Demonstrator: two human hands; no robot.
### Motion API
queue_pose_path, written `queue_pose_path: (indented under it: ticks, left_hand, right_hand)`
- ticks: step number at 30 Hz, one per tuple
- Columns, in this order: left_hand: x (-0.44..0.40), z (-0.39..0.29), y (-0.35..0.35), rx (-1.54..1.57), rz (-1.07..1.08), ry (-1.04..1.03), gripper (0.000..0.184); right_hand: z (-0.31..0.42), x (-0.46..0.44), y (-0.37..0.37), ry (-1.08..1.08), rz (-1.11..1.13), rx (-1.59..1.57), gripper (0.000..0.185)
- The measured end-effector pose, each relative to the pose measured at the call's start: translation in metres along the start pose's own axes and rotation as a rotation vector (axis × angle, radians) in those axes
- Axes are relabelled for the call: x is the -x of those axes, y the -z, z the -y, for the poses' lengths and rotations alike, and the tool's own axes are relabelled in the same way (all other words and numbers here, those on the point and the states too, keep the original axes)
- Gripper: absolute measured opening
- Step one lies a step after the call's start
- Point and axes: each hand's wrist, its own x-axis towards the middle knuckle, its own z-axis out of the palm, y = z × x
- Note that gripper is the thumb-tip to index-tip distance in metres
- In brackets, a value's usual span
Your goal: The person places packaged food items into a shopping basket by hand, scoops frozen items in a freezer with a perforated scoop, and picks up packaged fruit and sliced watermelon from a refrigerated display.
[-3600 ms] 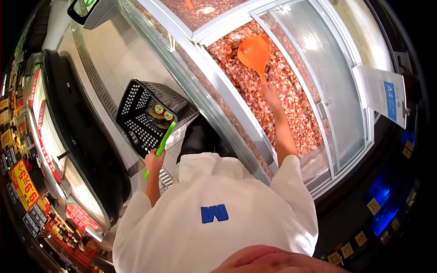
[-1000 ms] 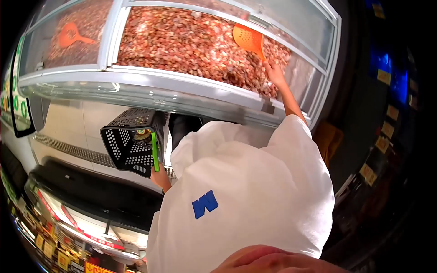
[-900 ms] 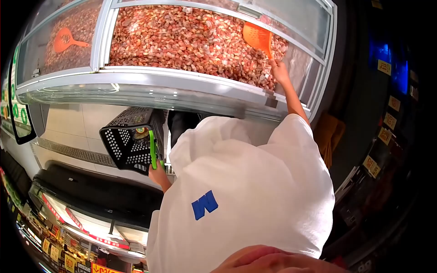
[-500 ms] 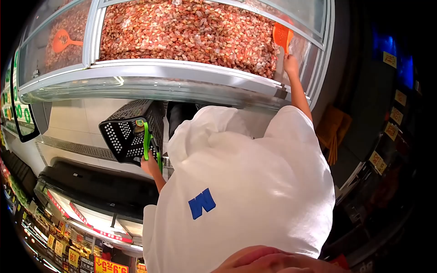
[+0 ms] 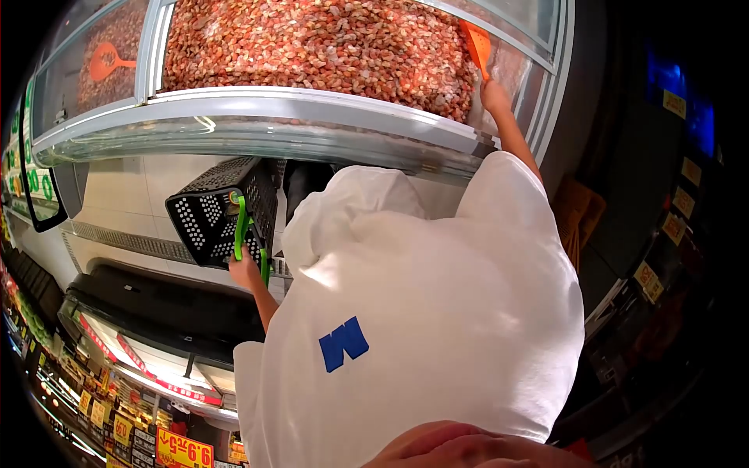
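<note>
Orange scoop in curled right fingers, left fingers around green handle

Scoop, upper right of frame: plain orange. Second scoop, upper left: orange. Food pieces, top: mottled red, pink and brown. Freezer frame: pale grey. Basket, left of centre: black, patterned with rows of holes; handle bright green. Shirt, centre: white; badge, blue. Floor, left: beige. Sign, lower left: red and yellow.
</note>
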Motion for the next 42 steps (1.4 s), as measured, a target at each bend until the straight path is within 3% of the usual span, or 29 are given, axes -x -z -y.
queue_pose_path:
  ticks: [4,10,14,16,25,31,42]
  left_hand:
    - [0.006,-0.011,0.007,-0.014,0.026,0.037,0.042]
    - [-0.001,0.001,-0.001,0.009,-0.037,-0.068,0.039]
    - [0.001,0.002,0.000,0.021,-0.021,-0.072,0.038]
    - [0.000,0.003,-0.002,0.016,-0.017,-0.063,0.038]
    - [0.001,0.001,-0.001,-0.001,-0.038,-0.060,0.037]
    - [0.000,0.002,-0.002,-0.009,-0.037,-0.063,0.038]
    - [-0.004,0.008,-0.005,-0.023,-0.042,-0.038,0.041]
  right_hand:
    - [-0.009,0.004,-0.005,0.072,-0.009,-0.058,0.035]
    - [0.009,0.026,-0.004,0.064,-0.018,-0.123,0.034]
    - [0.026,0.040,-0.005,0.113,0.107,-0.023,0.032]
    - [0.031,0.041,-0.010,0.299,0.057,-0.052,0.033]
    - [0.028,0.026,-0.021,0.398,0.130,-0.243,0.034]
    - [0.022,0.040,0.020,0.158,0.522,-0.624,0.026]
    - [0.031,0.055,0.025,0.119,0.516,-0.725,0.026]
